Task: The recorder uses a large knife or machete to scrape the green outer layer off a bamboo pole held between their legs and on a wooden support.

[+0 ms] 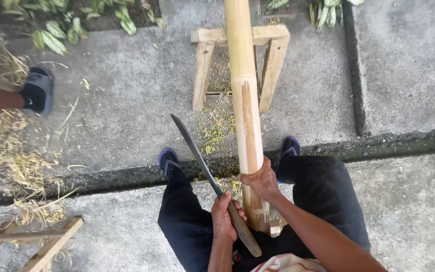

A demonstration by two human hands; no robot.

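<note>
Fingers of the left hand (pixel 224 215) are curled tight around the wooden handle of a long knife (pixel 197 153), and its dark blade points up and away to the left of the pole. The right hand (pixel 263 180) is wrapped around a thick bamboo pole (pixel 242 75), fingers closed on it near the spot where the skin is already peeled off in a long pale strip. The pole lies between the person's knees and its far part rests on a small wooden stand (pixel 273 35).

The blade is close to the holding hand — a slip on the smooth, round bamboo could send the edge toward those fingers or toward a leg. The pole could also roll on the stand, because only one hand is steadying it.

Feet in sandals — the left foot (pixel 168 160) and the right foot (pixel 290 147) — sit just beside the pole, near where a swing might end. Yellow shavings (pixel 215 126) litter the ground under the stand and could be slippery. Another person's foot (pixel 39 89) in a dark sandal stands well apart at the left, by a pile of dry straw (pixel 6 166). A wooden frame (pixel 46 242) lies at the lower left, and green leaves (pixel 51 30) grow along the top.
</note>
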